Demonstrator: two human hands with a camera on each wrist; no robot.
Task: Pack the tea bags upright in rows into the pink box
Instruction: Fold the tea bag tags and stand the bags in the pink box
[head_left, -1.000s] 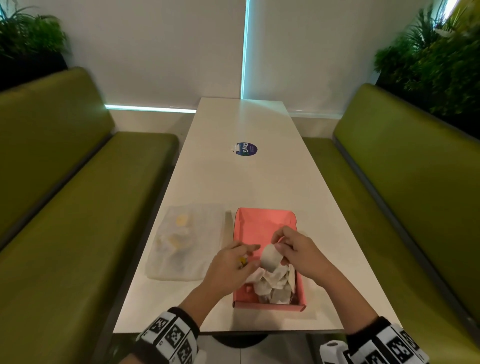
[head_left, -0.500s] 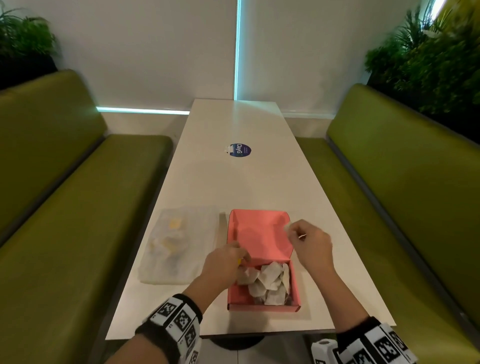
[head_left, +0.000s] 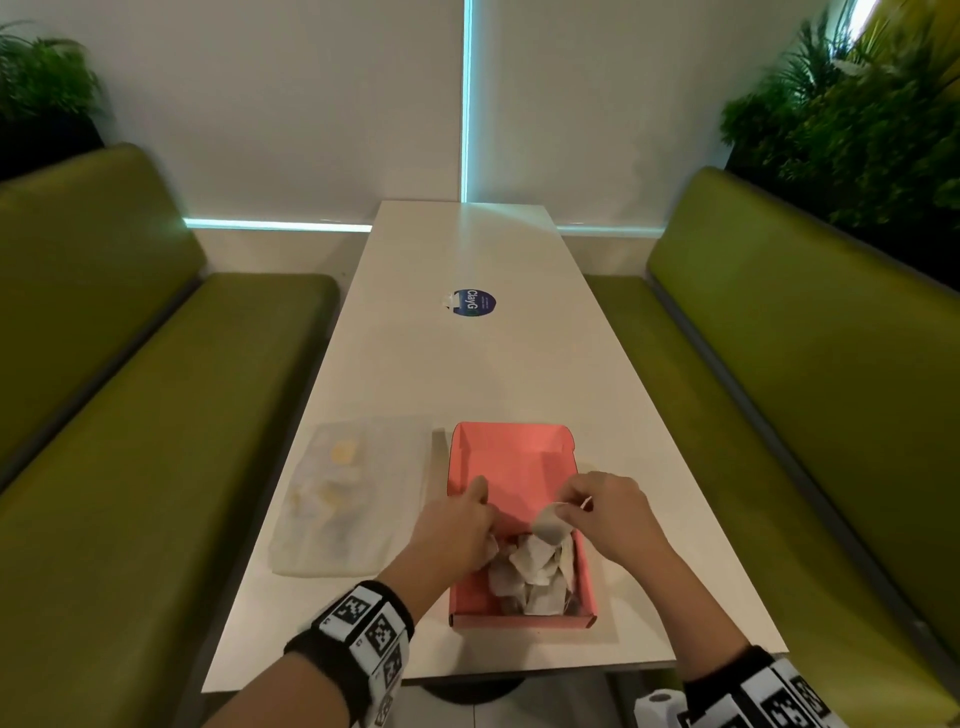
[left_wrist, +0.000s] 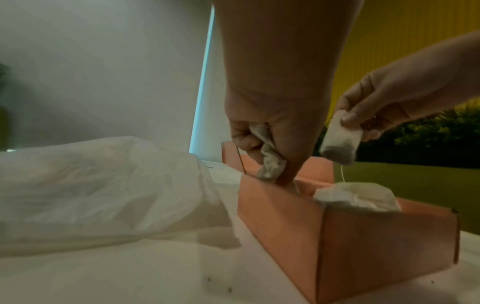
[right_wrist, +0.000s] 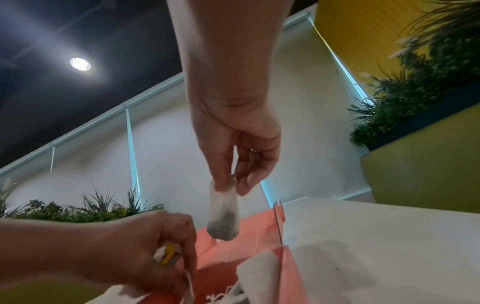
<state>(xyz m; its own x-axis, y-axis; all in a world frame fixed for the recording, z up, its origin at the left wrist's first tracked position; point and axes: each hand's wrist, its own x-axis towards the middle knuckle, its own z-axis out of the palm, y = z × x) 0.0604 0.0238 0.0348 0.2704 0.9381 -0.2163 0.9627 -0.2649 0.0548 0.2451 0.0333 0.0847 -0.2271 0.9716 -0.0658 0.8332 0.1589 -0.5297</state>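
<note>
The pink box (head_left: 511, 457) lies open on the white table (head_left: 467, 364), with several white tea bags (head_left: 532, 574) heaped loosely in its near end. My right hand (head_left: 566, 512) pinches the top of one tea bag (right_wrist: 223, 214), which hangs upright above the box with its string trailing down. My left hand (head_left: 483, 519) is at the box's left wall, fingers curled round crumpled tea bags (left_wrist: 270, 162), one with a yellow tag (right_wrist: 167, 256). The far half of the box shows bare pink floor.
A clear plastic bag (head_left: 343, 499) with more tea bags lies flat just left of the box. A blue round sticker (head_left: 474, 302) sits mid-table. Green benches (head_left: 130, 415) flank the table on both sides, with plants behind them.
My right hand moved from beside the box's right wall back over the box and now dangles a tea bag. My left hand stayed at the left wall.
</note>
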